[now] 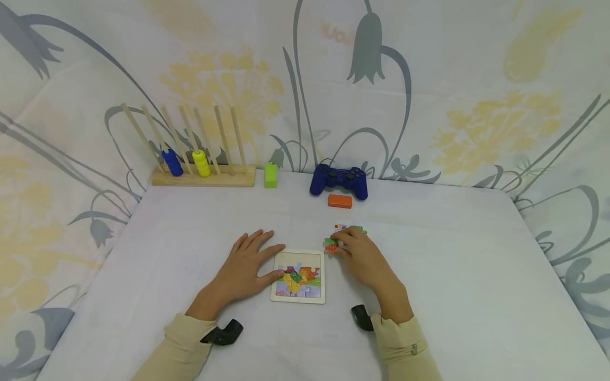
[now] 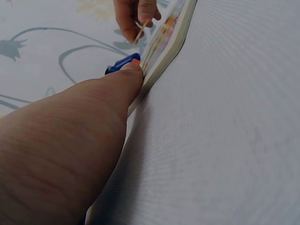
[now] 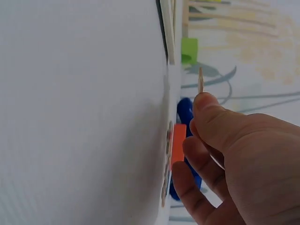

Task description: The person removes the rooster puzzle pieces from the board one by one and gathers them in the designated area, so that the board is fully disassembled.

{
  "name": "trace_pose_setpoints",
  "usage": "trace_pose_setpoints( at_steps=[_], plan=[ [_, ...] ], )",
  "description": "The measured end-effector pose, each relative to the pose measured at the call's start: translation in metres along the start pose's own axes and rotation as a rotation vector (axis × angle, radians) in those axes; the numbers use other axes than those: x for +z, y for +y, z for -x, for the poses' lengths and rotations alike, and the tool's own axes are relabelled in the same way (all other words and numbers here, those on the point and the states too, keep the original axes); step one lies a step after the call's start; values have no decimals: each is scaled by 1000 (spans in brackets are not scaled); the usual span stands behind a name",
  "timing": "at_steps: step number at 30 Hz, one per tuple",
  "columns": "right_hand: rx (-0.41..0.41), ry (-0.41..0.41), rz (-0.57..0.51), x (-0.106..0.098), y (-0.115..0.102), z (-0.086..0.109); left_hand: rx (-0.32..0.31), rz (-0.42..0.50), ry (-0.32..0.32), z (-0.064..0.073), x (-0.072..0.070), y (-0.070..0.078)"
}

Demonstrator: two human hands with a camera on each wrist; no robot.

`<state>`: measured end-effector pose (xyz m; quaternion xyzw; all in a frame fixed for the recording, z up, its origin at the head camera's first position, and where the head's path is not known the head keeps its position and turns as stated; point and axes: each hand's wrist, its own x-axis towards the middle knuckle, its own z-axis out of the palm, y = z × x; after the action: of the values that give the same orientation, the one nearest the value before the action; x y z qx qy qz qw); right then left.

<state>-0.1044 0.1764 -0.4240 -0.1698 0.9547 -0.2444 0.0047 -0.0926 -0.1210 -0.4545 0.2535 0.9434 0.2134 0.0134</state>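
- Just right of the puzzle frame (image 1: 297, 301), near its far corner, the right hand (image 1: 366, 260) pinches a puzzle piece (image 1: 331, 247) between thumb and fingertip (edge-on in the right wrist view).
- At the frame's left side, the left hand (image 1: 241, 271) lies with fingers extended, thumb at the rim; light pressure there should prevent sliding.
- Inside the frame, joined pieces (image 1: 297, 281) fill the nearer part; its far strip, bare, probably suits the held piece.
- Best to lower it flat, aligning tabs before pressing.
- Beyond the frame, rightward, lie loose pieces (image 1: 341, 227).

pale-rimmed puzzle tray (image 1: 297, 301): flat, partly filled | green-red piece (image 1: 331, 246): aloft beside tray | loose pieces (image 1: 340, 227): lying nearby
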Motion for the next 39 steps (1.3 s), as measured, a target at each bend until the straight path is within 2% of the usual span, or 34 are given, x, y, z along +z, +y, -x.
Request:
trace_pose_setpoints(
  at_steps=[9, 16, 23, 39],
  plan=[
    [141, 40, -22, -18, 32, 6, -4, -4, 1, -1, 1, 1],
    [237, 74, -19, -24, 51, 8, -5, -11, 4, 0, 1, 0],
    [278, 117, -21, -24, 60, 9, -2, -5, 5, 0, 1, 0],
    [333, 86, -17, -22, 64, 9, -2, -6, 8, -1, 3, 0]
  ],
)
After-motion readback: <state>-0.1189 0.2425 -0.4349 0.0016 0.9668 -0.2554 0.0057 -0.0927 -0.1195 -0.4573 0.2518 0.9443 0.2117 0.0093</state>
